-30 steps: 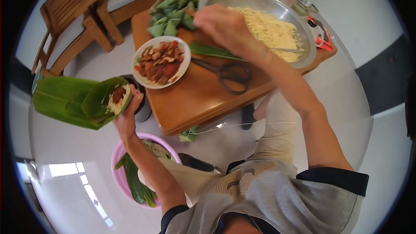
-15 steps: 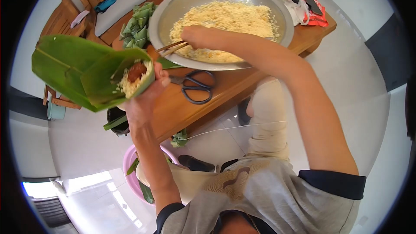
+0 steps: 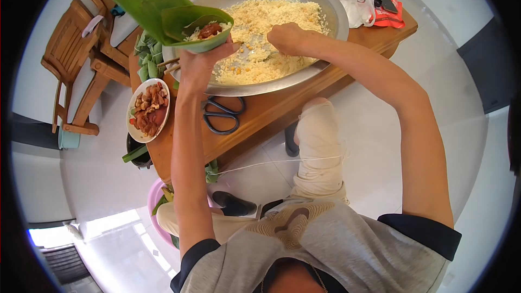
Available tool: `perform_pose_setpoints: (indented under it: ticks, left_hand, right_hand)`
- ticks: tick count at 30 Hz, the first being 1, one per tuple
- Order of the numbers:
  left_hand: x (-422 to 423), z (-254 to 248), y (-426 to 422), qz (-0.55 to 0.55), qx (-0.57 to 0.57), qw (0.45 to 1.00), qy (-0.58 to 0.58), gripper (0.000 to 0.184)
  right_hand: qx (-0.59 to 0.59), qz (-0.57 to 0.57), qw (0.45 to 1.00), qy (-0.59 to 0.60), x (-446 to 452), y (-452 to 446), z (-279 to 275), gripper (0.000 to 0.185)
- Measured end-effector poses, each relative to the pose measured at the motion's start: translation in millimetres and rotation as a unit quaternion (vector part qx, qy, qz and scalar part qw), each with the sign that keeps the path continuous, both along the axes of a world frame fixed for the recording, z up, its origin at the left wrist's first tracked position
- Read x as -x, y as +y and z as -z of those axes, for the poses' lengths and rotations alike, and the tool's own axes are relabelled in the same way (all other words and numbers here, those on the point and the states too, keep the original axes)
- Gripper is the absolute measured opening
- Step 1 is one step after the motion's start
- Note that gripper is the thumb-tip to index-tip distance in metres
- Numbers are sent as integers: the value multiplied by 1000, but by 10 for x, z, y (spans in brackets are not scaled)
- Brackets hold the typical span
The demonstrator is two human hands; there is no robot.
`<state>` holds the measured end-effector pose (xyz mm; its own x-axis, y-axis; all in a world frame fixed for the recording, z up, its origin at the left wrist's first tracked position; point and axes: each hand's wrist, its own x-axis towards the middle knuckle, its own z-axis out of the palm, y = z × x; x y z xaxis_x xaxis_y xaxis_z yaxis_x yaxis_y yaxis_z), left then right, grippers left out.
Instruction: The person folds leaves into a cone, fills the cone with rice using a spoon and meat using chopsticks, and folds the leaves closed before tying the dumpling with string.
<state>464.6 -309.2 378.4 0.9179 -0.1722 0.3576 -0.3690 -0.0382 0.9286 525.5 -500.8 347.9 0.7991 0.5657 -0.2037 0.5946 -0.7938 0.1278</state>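
My left hand (image 3: pixel 198 65) is wrapped round a folded green leaf cone (image 3: pixel 211 43), its long leaf end (image 3: pixel 144 2) rising to the upper left. Inside the cone lie pale rice and a reddish-brown piece of meat (image 3: pixel 209 31). My right hand (image 3: pixel 290 39) is closed over the rice (image 3: pixel 282 13) in a wide metal basin (image 3: pixel 339 19); what it grips is hidden, though something greyish shows below the fingers. Chopsticks (image 3: pixel 171 66) stick out past the basin's left rim, partly behind my left wrist and apart from my right hand.
On the wooden table (image 3: pixel 260 103) are black-handled scissors (image 3: pixel 222 115), a plate of meat (image 3: pixel 149 109) and wrapped leaf parcels (image 3: pixel 147 54). A red packet (image 3: pixel 388 13) and white bag (image 3: pixel 355 8) lie at the right. A pink tub (image 3: pixel 156 206) stands below; string (image 3: pixel 260 165) crosses my knee.
My left hand has raised the filled leaf cone up and right, over the basin's edge, uncovering the meat plate. My right hand has let go of the chopsticks and moved right over the rice.
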Motion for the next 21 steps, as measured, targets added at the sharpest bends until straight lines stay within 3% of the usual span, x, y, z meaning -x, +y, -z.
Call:
perform_pose_setpoints:
  ticks: [5,9,12,15,18,19,21]
  left_hand:
    - [-70,64,-39,-19,28,999,29,29]
    - [-87,96,-15,-12,1,999,35,30]
    - [-84,109,-14,-1,11,999,42,28]
    - [-65,91,-20,-8,-12,999,52,25]
    - [-73,116,-15,4,-11,999,44,23]
    - [-64,106,-24,3,-12,999,43,23]
    - [-38,86,-39,-17,-22,998,48,22]
  right_hand:
    - [-9,12,1000,13,-94,-39,-84,14]
    - [-126,-6,991,46,-336,-282,-56,8]
    - [-126,-22,991,-24,-393,-297,48,8]
    - [-147,-28,988,29,-270,-237,141,7]
    - [-169,-44,969,177,-175,-211,143,13]
    - [-170,-44,969,177,-170,-211,125,13]
    - [-206,-23,934,292,-165,-213,74,15]
